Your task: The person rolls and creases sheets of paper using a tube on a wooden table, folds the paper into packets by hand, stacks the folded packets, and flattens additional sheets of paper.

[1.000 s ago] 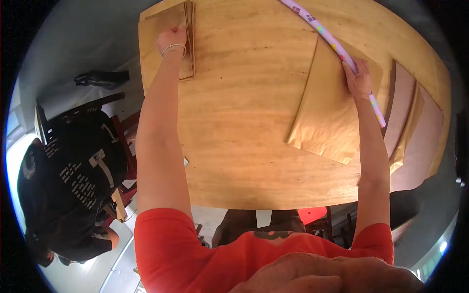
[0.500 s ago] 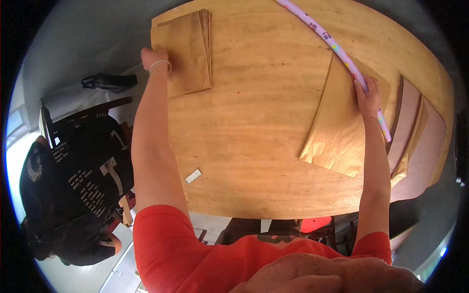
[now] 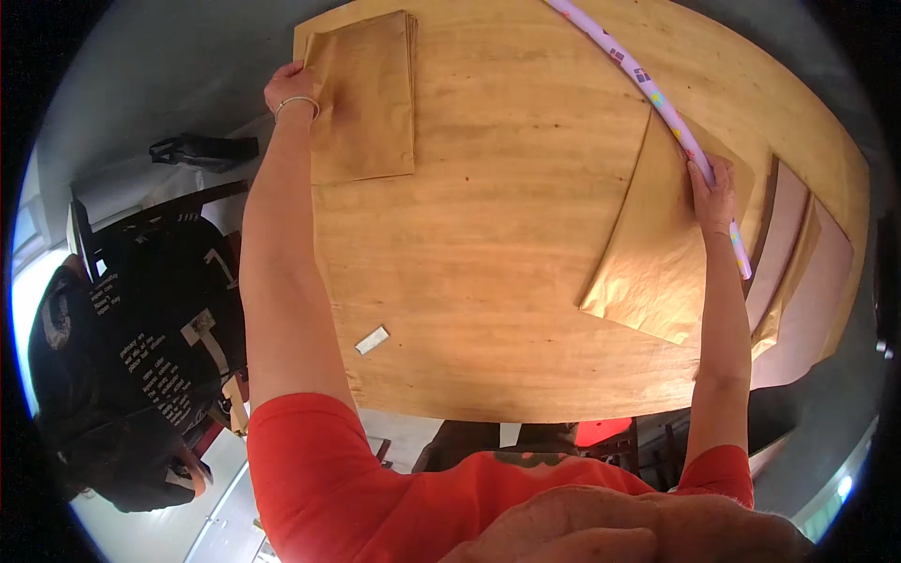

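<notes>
While the tube point(image 3: 668, 111) slants over the sheet point(image 3: 648, 253) on the right side of the table point(image 3: 469, 235), the right hand point(image 3: 713, 192) grasps it near its lower end, fingers wrapped around it. The tube is lilac with coloured marks, and its upper end runs out of view at the top. The sheet beneath is brown and creased along its lower part.

At the table's far left lies the stack point(image 3: 361, 103), brown papers with several layers showing along the right edge. The left hand point(image 3: 287, 86), with a bracelet point(image 3: 298, 98) at its wrist, is at the stack's left edge, fingers bent; whether it pinches the paper cannot be told.

To the right of the sheet lie mauve boards point(image 3: 818, 296), with a brown fold point(image 3: 784, 291) between them. A small white piece point(image 3: 372, 340) lies near the table's lower left edge. Beyond the table on the left are a black bundle point(image 3: 204, 152) and a person point(image 3: 122, 347) in black clothing with white print.
</notes>
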Demonstrator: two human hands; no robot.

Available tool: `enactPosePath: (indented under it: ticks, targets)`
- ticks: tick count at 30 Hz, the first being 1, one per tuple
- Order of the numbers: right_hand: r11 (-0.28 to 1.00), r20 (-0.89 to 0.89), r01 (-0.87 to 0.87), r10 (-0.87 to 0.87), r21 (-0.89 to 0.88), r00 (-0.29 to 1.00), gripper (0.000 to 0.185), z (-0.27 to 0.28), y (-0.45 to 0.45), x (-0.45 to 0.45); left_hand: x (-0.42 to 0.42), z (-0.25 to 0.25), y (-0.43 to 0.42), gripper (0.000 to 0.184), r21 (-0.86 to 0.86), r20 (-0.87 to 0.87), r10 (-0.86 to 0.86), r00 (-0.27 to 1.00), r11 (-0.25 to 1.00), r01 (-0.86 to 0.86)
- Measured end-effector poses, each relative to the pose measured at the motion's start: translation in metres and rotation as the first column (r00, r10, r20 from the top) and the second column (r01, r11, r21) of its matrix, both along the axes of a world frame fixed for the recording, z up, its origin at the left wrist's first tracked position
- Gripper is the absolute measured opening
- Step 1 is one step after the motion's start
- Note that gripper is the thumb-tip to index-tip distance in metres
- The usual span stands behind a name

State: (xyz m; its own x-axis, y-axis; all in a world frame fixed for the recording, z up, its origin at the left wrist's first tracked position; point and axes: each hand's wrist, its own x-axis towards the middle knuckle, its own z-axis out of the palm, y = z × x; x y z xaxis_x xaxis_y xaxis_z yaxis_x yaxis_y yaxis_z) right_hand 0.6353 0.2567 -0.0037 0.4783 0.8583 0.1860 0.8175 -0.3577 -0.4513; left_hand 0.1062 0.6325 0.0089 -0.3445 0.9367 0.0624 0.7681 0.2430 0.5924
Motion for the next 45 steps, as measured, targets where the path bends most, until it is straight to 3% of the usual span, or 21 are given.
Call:
enactPosePath:
  ticks: [1, 2, 4, 5, 8, 9, 10, 14, 16, 23, 27, 29, 30, 31, 33, 34, 35, 37, 40, 44, 45]
  targets:
    - [1.0, 0.004, 0.001, -0.001, 0.004, 1.0, 0.029, 0.001, 0.001, -0.001, 0.003, 0.003, -0.001, 0.028, -0.011, 0.126, -0.047, 0.991, 0.999, 0.049]
    - [1.0, 0.025, 0.001, -0.001, 0.006, 1.0, 0.03, 0.003, 0.001, -0.003, -0.005, -0.01, 0.008, 0.028, -0.008, 0.13, -0.048, 0.99, 0.999, 0.05]
    - [1.0, 0.048, 0.001, -0.002, 0.007, 0.999, 0.03, 0.006, 0.001, -0.005, -0.014, -0.024, 0.018, 0.03, 0.049, 0.53, -0.118, 0.84, 0.993, 0.109]
    - [1.0, 0.036, 0.009, -0.009, 0.015, 0.999, 0.029, 0.006, 0.001, -0.006, -0.012, -0.021, 0.018, 0.03, 0.05, 0.532, -0.118, 0.839, 0.993, 0.108]
    - [1.0, 0.042, 0.013, -0.013, -0.009, 0.999, 0.029, 0.003, 0.0, -0.003, -0.013, -0.019, 0.021, 0.035, -0.084, 0.548, 0.112, 0.829, 0.993, -0.079]
    - [0.999, 0.061, 0.015, -0.012, -0.04, 0.998, 0.031, 0.002, -0.001, -0.001, -0.017, -0.022, 0.028, 0.035, -0.095, 0.23, 0.017, 0.973, 0.995, 0.005]
    - [0.999, 0.062, 0.016, -0.014, -0.04, 0.998, 0.031, 0.0, -0.001, 0.001, -0.022, -0.029, 0.037, 0.035, -0.134, -0.114, -0.096, 0.989, 0.988, 0.081]
    - [1.0, 0.061, -0.002, 0.003, -0.017, 0.998, 0.03, 0.002, 0.0, -0.002, -0.015, -0.038, 0.044, 0.032, -0.134, -0.226, 0.002, 0.974, 0.99, -0.033]
    - [1.0, 0.051, 0.013, -0.012, -0.026, 0.999, 0.029, 0.005, 0.0, -0.004, 0.0, -0.025, 0.028, 0.03, -0.093, -0.395, 0.01, 0.919, 0.994, -0.05]
    - [0.999, 0.095, -0.02, 0.018, 0.025, 0.995, 0.028, 0.004, -0.001, -0.002, 0.01, -0.035, 0.014, 0.026, 0.023, -0.452, 0.019, 0.892, 1.0, -0.01]
    - [0.997, 0.034, -0.032, 0.03, 0.067, 0.999, 0.026, 0.001, -0.001, -0.002, 0.025, -0.021, 0.006, 0.027, 0.099, -0.664, 0.123, 0.737, 0.992, -0.077]
    - [1.0, 0.076, -0.018, 0.017, 0.02, 0.997, 0.027, -0.004, -0.002, 0.002, 0.043, 0.004, -0.015, 0.031, 0.128, -0.587, 0.03, 0.809, 0.99, 0.057]
    - [0.994, 0.142, -0.074, 0.061, 0.085, 0.988, 0.027, -0.011, -0.003, 0.008, 0.053, 0.006, -0.03, 0.029, 0.259, -0.548, -0.146, 0.824, 0.907, 0.333]
    - [0.999, 0.079, 0.002, -0.006, 0.05, 0.997, 0.026, -0.002, -0.003, 0.001, 0.066, 0.005, -0.044, 0.026, 0.405, -0.521, -0.309, 0.796, 0.731, 0.549]
    - [0.995, 0.066, -0.039, 0.034, 0.087, 0.997, 0.026, 0.001, -0.002, 0.006, 0.112, 0.004, -0.102, 0.024, 0.481, -0.35, -0.632, 0.691, 0.512, 0.712]
    - [0.997, 0.078, -0.035, 0.03, 0.07, 0.997, 0.027, 0.008, 0.0, 0.003, 0.144, 0.011, -0.146, 0.024, 0.468, -0.077, -0.765, 0.64, 0.539, 0.7]
    - [0.998, 0.086, -0.018, 0.012, 0.068, 0.996, 0.027, 0.012, 0.0, 0.0, 0.165, 0.007, -0.181, 0.026, 0.596, -0.149, -0.872, 0.467, 0.297, 0.746]
    - [0.998, 0.043, 0.05, -0.051, 0.039, 0.998, 0.03, 0.016, 0.0, -0.004, 0.217, 0.026, -0.263, 0.031, 0.348, -0.18, -0.934, 0.308, 0.232, 0.908]
    - [0.997, 0.031, 0.035, -0.037, 0.072, 0.999, 0.03, 0.011, -0.001, -0.002, 0.274, 0.009, -0.345, 0.043, 0.329, -0.133, -0.975, 0.178, 0.126, 0.936]
    - [0.987, 0.027, -0.005, 0.0, 0.16, 1.0, 0.029, 0.005, -0.005, 0.002, 0.301, -0.003, -0.405, 0.057, 0.157, -0.15, -0.976, 0.161, 0.137, 0.978]
    - [0.987, 0.022, -0.001, -0.003, 0.161, 1.0, 0.029, 0.004, -0.005, 0.002, 0.302, -0.005, -0.415, 0.063, 0.104, -0.126, -0.971, 0.204, 0.192, 0.976]
